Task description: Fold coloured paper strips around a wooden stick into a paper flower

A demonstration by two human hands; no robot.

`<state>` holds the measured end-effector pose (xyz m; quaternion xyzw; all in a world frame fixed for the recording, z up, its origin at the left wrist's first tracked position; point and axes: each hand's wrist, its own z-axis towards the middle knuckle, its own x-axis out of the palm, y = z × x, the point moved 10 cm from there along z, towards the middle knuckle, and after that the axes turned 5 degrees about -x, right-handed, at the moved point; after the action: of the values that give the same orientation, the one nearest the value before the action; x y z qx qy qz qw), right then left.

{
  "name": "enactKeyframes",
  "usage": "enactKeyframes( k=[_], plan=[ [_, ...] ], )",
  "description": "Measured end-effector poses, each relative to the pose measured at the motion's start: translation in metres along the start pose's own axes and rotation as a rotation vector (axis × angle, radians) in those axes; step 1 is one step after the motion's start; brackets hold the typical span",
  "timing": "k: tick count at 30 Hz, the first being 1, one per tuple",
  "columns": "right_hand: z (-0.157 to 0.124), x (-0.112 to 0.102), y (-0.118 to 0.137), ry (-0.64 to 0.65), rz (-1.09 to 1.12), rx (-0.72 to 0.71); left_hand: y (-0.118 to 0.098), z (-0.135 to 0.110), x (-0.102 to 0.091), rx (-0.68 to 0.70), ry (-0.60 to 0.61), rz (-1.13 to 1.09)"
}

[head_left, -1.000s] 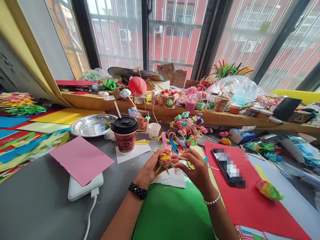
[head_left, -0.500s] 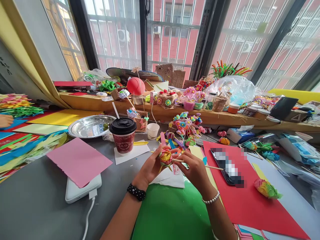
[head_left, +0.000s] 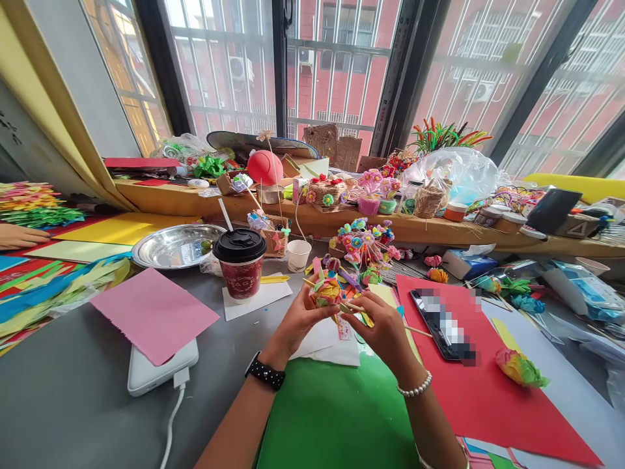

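My left hand (head_left: 293,326) is closed around a folded paper flower (head_left: 328,291) in yellow, pink and green, above the near end of some white paper (head_left: 336,352). In my right hand (head_left: 383,326) a thin wooden stick (head_left: 417,331) is pinched between thumb and fingers. The stick's near end points right, toward the phone; its other end lies against the flower's base. Whether the stick goes into the flower is hidden by my fingers. Below both hands lies a glossy green mat (head_left: 336,417). A second pink, yellow and green paper flower (head_left: 520,368) rests on the right.
Left of my hands stand a lidded cup (head_left: 240,273), a metal plate (head_left: 166,254) and a white power bank (head_left: 161,374) under pink paper (head_left: 153,312). A phone (head_left: 439,326) lies on red paper (head_left: 488,391). Another person's hand (head_left: 19,236) rests at far left.
The flower has turned and tilted in my left hand, and my right fingers have shifted closer to its base. At far left, the other person's hand reaches further into view.
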<state>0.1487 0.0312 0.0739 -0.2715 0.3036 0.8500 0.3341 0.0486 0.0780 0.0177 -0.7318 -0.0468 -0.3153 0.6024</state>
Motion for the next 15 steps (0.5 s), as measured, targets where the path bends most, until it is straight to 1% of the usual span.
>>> enactKeyframes(
  k=[2,4,7,9,15],
  plan=[
    [0.0,-0.003,0.003,-0.014,-0.021,-0.019,-0.003,-0.001,0.002,0.025,0.019,0.009],
    [0.0,-0.006,0.003,-0.047,-0.073,-0.021,-0.008,-0.002,0.003,0.093,0.026,0.052],
    [-0.001,-0.007,0.002,-0.062,-0.137,-0.022,-0.021,-0.005,0.0,0.24,-0.023,0.175],
    [-0.001,-0.006,0.001,-0.057,-0.14,-0.026,-0.026,-0.008,-0.001,0.301,-0.049,0.268],
    [-0.003,-0.003,0.0,-0.068,-0.114,-0.02,-0.034,-0.011,0.004,0.38,-0.061,0.47]
  ],
)
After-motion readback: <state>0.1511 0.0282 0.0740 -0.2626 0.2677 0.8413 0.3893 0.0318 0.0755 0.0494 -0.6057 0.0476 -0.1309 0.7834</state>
